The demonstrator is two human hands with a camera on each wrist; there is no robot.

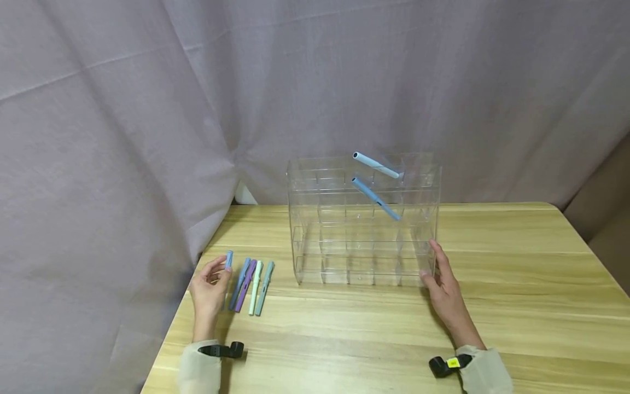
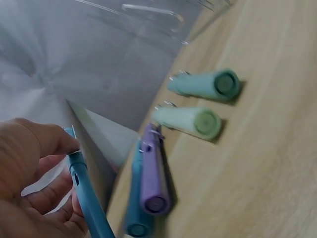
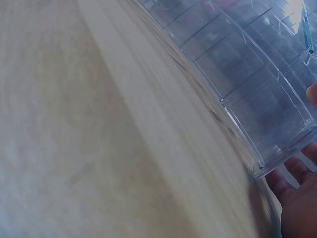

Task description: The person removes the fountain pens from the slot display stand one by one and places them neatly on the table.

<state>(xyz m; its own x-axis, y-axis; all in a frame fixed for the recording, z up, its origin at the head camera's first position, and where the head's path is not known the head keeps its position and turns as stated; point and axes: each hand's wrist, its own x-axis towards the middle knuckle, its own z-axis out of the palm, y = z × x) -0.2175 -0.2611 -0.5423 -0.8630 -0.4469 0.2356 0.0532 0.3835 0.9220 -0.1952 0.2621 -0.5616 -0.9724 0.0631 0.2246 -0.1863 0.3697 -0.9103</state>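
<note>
Left hand pinches a slim blue pen, dark slot showing; right hand grips the clear rack; yellow label unreadably small!

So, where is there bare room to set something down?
Bare: the table right of the right hand; the front stretch between both hands, before the rack; a narrower strip between the loose pens and rack. Crowded: the left, where the left hand and loose pens sit close, and the rack's right side, at the right hand.
</note>
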